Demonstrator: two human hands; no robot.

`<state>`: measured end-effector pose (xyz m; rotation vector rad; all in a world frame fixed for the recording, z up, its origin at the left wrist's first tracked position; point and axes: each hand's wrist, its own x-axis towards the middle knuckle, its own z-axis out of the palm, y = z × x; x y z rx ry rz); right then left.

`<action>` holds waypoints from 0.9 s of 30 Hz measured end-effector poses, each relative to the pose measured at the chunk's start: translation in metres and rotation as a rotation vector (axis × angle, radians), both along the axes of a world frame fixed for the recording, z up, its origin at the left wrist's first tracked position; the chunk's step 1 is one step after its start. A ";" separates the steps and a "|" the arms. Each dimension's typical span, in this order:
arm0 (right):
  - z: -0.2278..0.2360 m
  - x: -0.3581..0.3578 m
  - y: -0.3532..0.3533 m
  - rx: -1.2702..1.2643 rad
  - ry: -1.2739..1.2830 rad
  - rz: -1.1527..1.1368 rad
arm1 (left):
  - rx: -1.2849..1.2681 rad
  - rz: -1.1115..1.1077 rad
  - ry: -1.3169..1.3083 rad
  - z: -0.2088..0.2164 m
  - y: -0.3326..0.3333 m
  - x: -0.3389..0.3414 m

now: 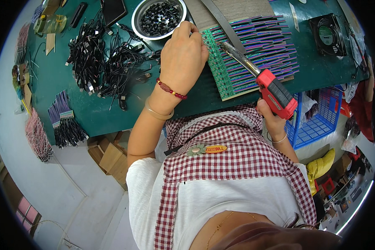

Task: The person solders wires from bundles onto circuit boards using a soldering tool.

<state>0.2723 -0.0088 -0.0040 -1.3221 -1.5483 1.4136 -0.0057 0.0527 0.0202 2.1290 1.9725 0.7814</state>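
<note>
My left hand (182, 56) is closed in a pinch at the left edge of a panel of green circuit boards (220, 75); what its fingertips hold is hidden. My right hand (271, 121) grips a red and black soldering gun (277, 93), whose metal barrel points up and left. Its tip is at the boards, a little right of my left fingers; whether it touches cannot be told. Rows of thin striped wires (266, 52) run rightward from the boards. Across them lies a grey metal bar (225, 25).
A steel bowl (135, 23) of small black parts stands beyond my left hand. Black cables (87, 58) lie heaped on the green table (150, 112) at left, with wire bundles (64, 121) near its edge. A black fan (327, 35) stands far right; a blue basket (321, 134) sits below.
</note>
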 end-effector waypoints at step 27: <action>0.004 -0.003 -0.003 0.055 -0.001 -0.007 | -0.048 -0.074 0.009 0.003 0.003 -0.005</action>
